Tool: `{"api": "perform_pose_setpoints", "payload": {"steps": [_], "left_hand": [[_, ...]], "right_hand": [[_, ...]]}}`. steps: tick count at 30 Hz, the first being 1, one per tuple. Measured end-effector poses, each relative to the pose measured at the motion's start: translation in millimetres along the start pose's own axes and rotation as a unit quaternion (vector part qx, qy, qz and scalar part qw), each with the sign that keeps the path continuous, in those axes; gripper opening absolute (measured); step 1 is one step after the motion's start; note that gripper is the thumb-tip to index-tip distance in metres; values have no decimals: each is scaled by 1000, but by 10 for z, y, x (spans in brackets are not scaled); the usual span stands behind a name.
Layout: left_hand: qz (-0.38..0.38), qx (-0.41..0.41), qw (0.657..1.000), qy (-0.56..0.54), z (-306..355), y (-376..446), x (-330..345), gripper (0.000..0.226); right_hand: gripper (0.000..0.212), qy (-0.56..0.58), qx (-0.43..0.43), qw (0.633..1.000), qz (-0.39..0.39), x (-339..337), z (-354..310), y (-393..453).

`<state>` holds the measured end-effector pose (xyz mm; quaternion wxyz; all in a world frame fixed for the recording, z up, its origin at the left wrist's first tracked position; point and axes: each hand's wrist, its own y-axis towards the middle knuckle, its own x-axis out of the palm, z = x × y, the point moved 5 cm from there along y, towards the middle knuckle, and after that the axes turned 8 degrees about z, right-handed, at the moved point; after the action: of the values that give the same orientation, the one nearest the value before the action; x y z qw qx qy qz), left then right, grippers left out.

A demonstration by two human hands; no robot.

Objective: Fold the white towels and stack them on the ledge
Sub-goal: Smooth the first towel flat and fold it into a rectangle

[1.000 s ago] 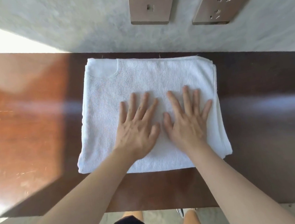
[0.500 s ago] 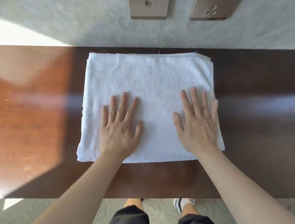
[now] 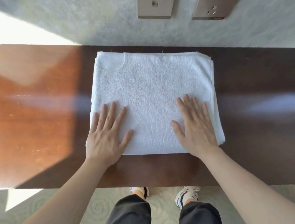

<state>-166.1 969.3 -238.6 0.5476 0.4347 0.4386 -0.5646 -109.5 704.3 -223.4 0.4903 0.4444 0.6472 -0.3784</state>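
Fingers [image 3: 113, 115] straight and spread on both my hands, gripping nothing, palms flat on the towel [image 3: 151, 95]. Left hand [image 3: 106, 138] presses the towel's near left corner, its heel hanging off the towel's near edge onto the wood. Right hand [image 3: 195, 125] presses the near right part, just inside the towel's right edge, wrist over the near edge. Hands well apart, bare towel between them. Below the towel's near side: my dark trousers [image 3: 134, 223] and sneakers [image 3: 186, 195] on pale carpet. Towel is white, folded to a rough square with layers showing at its right edge, lying flat on the brown wooden ledge [image 3: 260, 112]. Left of the towel, sunlight on the wood. Towel's far edge sits near the grey wall [image 3: 87, 14]. Beyond the towel on the wall: switch plate [image 3: 156, 0], then outlet [image 3: 217, 1] to its right.
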Motion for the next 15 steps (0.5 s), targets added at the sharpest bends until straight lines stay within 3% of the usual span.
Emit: {"api": "perform_pose_setpoints", "payload": {"steps": [3, 5, 8, 12, 15], "left_hand": [[-45, 164, 985, -28, 118, -102, -58, 74], [-62, 230, 971, -19, 189, -169, -54, 78], [-24, 222, 974, -23, 224, -166, -158, 80], [32, 236, 971, -25, 289, -152, -300, 75], [84, 247, 963, -68, 320, -7, -441, 55]], "right_hand": [[75, 10, -89, 993, -70, 31, -319, -135], [80, 7, -129, 986, -106, 107, -474, -250], [87, -36, -121, 983, -132, 199, -590, -370], [76, -30, -114, 983, -142, 133, -627, -307], [69, 39, -96, 984, -146, 6, -598, -212]]}}
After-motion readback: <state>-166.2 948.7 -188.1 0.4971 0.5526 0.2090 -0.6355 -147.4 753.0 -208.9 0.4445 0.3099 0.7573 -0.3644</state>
